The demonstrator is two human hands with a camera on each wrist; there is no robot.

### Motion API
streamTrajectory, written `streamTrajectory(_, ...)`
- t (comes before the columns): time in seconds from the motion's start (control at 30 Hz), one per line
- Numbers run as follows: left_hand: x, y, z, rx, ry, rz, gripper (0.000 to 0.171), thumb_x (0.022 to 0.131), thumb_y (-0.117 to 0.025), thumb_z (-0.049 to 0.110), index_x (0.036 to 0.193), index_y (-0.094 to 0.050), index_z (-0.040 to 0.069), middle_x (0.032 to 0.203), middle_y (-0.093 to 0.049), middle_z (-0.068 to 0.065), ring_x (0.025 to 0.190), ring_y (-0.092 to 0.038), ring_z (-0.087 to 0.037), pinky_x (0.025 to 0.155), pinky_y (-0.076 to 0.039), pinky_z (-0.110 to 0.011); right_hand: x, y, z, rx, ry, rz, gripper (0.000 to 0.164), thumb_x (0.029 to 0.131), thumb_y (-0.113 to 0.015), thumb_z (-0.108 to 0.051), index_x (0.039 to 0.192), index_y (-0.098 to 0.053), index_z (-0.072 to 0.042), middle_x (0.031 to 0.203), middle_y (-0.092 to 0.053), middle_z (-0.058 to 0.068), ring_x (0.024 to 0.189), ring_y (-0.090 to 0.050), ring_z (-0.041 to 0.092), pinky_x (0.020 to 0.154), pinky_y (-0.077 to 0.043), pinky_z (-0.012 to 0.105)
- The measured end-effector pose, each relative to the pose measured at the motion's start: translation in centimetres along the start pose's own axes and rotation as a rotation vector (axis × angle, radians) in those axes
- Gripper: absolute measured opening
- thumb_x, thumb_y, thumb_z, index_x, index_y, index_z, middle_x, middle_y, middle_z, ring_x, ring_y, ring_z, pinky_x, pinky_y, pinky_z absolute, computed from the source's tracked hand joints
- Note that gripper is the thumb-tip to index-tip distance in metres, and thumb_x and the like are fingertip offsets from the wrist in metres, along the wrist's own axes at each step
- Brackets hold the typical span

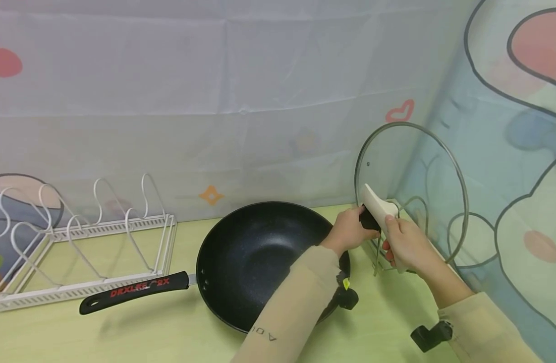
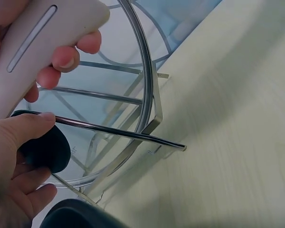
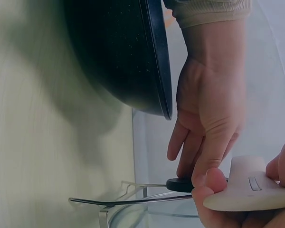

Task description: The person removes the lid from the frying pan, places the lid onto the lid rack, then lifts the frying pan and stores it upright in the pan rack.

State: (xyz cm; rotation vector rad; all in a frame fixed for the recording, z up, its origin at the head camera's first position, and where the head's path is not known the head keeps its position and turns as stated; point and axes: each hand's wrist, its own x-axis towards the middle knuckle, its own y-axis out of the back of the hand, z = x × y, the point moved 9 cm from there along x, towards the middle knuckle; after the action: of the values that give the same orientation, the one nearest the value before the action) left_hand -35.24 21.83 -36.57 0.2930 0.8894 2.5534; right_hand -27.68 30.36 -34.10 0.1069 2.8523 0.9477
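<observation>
On the right in the head view, a large glass lid (image 1: 463,201) with a metal rim stands upright in a wire rack (image 2: 171,144). My right hand (image 1: 407,242) grips a white handle (image 1: 379,204) at the lid's front; a narrow inlay shows on it in the left wrist view. Close beside it, my left hand (image 1: 350,229) pinches a round black piece (image 2: 50,149), thumb along the rack's metal rod. The left forearm crosses over a black wok (image 1: 260,252), whose long black handle (image 1: 137,292) points left.
A white wire rack (image 1: 169,227) with curved dividers stands at the left of the pale green table (image 1: 191,333). Patterned cloth (image 1: 282,75) hangs behind and along the right side, close to the lid.
</observation>
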Motion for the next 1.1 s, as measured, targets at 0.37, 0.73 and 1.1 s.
streamTrajectory(0.37,-0.53,-0.22,-0.24,-0.166,-0.014,-0.051,0.057,0.084,-0.07,0.015,0.136,-0.05,0.007,0.133,-0.057,-0.008,0.12,-0.057,-0.02,0.093,-0.048,-0.022,0.16,-0.23,0.24,-0.01,0.004,0.019,0.064,0.101,-0.018,-0.047,0.11,-0.047,0.008,0.071,-0.057,0.011,0.051,-0.056,0.018,0.048,-0.051,0.036)
streamTrajectory(0.73,-0.77,-0.15,-0.23,-0.228,-0.016,-0.063,0.044,0.086,-0.061,0.003,0.13,-0.055,0.002,0.127,-0.061,-0.01,0.116,-0.06,-0.021,0.091,-0.049,-0.02,0.17,-0.25,0.26,-0.047,0.024,0.058,0.062,0.101,-0.019,-0.047,0.108,-0.048,0.007,0.072,-0.06,0.013,0.051,-0.058,0.019,0.049,-0.053,0.039)
streamTrajectory(1.1,-1.06,-0.39,-0.34,-0.225,0.017,-0.075,0.043,0.085,-0.059,0.003,0.128,-0.056,0.001,0.121,-0.064,-0.01,0.109,-0.062,-0.016,0.085,-0.049,-0.019,0.14,-0.08,0.58,-0.065,0.041,0.096,0.063,0.1,-0.02,-0.048,0.107,-0.05,0.007,0.074,-0.062,0.015,0.05,-0.058,0.016,0.049,-0.052,0.038)
